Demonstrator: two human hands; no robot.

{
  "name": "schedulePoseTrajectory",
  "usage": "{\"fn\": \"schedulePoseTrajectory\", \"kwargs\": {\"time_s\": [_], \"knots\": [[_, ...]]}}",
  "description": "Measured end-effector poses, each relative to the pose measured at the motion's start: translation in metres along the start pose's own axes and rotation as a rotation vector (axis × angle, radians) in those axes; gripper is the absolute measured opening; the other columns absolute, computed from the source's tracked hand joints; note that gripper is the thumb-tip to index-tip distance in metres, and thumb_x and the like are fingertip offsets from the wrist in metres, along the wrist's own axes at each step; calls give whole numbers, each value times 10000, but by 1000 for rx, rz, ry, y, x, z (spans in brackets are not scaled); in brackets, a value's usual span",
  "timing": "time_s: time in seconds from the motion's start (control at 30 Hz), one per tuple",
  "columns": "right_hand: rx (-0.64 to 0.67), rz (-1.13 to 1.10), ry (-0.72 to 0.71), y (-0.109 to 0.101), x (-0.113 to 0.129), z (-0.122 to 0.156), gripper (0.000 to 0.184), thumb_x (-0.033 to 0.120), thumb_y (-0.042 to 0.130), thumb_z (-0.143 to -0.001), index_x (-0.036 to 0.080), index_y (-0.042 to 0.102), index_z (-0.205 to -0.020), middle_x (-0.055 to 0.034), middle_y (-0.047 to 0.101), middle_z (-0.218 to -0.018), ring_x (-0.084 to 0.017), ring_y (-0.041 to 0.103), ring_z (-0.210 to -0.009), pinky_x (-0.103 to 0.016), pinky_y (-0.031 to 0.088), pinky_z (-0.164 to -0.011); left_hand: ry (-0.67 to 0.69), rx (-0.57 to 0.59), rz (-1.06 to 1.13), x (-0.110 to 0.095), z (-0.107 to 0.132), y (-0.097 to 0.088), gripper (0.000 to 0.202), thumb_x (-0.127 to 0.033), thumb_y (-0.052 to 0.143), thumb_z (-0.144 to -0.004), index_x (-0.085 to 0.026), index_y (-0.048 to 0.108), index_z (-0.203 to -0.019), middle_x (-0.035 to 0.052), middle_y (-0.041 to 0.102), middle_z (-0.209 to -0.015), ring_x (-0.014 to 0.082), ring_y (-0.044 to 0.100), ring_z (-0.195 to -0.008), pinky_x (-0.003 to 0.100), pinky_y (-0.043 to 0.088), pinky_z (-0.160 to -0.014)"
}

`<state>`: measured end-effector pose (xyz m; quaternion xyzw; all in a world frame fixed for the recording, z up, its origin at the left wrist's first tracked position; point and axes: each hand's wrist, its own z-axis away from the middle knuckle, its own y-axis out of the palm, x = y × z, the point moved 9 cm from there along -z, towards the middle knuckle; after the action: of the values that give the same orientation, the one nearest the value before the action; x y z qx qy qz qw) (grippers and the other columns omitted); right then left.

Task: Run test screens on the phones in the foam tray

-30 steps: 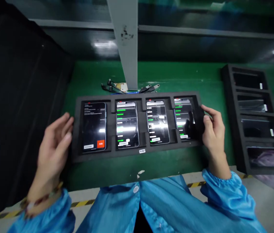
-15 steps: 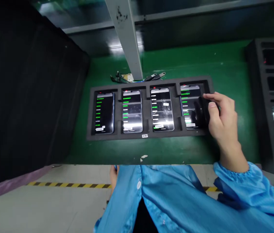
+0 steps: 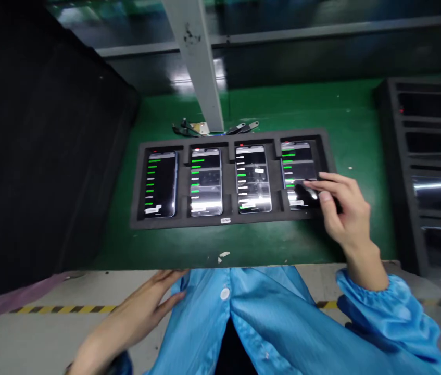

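Foam tray [image 3: 189, 223] sits flat on the green bench [image 3: 189, 250], long side roughly along the front edge; probably laid that way so every pocket is in reach and every screen reads upright; four phones, one per pocket, all face up, lit, rows of green and white text.

Leftmost phone [image 3: 161, 185], second phone [image 3: 206, 182], third phone [image 3: 254, 177] lie untouched; rightmost phone [image 3: 296, 166] sits toward the left of its pocket, gap on its right; dividers are cut away midway, likely finger room for lifting.

Right hand [image 3: 345, 213] is over the right end of the tray, index reaching above the rightmost phone's screen; fingers bent and slightly apart, thumb just below the index, pinching nothing; can't tell if the fingertip touches glass; reads as a pointing pose rather than a grip.

Left hand [image 3: 158, 294] is low by the bench's front edge, beside the blue smock [image 3: 204, 312]; fingers straight and close together, thumb apart, nothing seen in it; presumably parked clear of the screens.

Second tray [image 3: 395, 151] stands on the right, turned lengthwise away from the person, well apart; likely kept aside for working room.
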<state>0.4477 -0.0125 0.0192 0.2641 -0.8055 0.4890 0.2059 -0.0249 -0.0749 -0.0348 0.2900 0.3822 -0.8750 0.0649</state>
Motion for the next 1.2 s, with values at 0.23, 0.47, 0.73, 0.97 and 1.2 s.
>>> {"fn": "schedulePoseTrajectory", "kwargs": {"time_s": [0.23,0.47,0.73,0.97,1.2], "knots": [[97,113,-96,4,7,7,293,200,595,-1079,268,819,-1255,-121,788,-1349,-337,737,-1314,-578,587,-1091,208,-645,125,-36,-25,-129,263,-436,716,-1010,-476,829,-1244,-29,848,-1301,326,814,-1216,517,694,-1077],[219,53,-210,48,70,-14,428,143,549,-1048,279,753,-1399,-132,749,-1416,-356,690,-1393,-588,546,-1118,263,-1084,-1,-17,-65,-154,224,-337,693,-1067,-204,836,-1176,121,791,-1394,303,720,-1344,543,519,-1241],[489,-54,-351,135,155,-32,459,137,481,-1074,186,656,-1495,-126,806,-1357,-343,578,-1535,-594,443,-1241,292,-1089,32,2,-59,-147,239,-309,665,-1062,-268,859,-1194,102,727,-1495,296,647,-1422,484,597,-1156],[356,-16,-230,111,135,-39,474,173,491,-1081,261,665,-1513,-127,754,-1451,-355,584,-1542,-593,427,-1236,351,-1047,-78,5,-58,-143,282,-292,654,-1044,-313,884,-1207,84,690,-1568,331,593,-1435,537,593,-1131],[80,73,53,38,59,-30,379,302,520,-1117,281,761,-1409,-99,790,-1418,-359,626,-1519,-646,428,-1300,293,-1001,-74,11,-63,-143,311,-300,628,-1060,-325,878,-1243,63,668,-1615,342,558,-1469,573,554,-1182]]}}
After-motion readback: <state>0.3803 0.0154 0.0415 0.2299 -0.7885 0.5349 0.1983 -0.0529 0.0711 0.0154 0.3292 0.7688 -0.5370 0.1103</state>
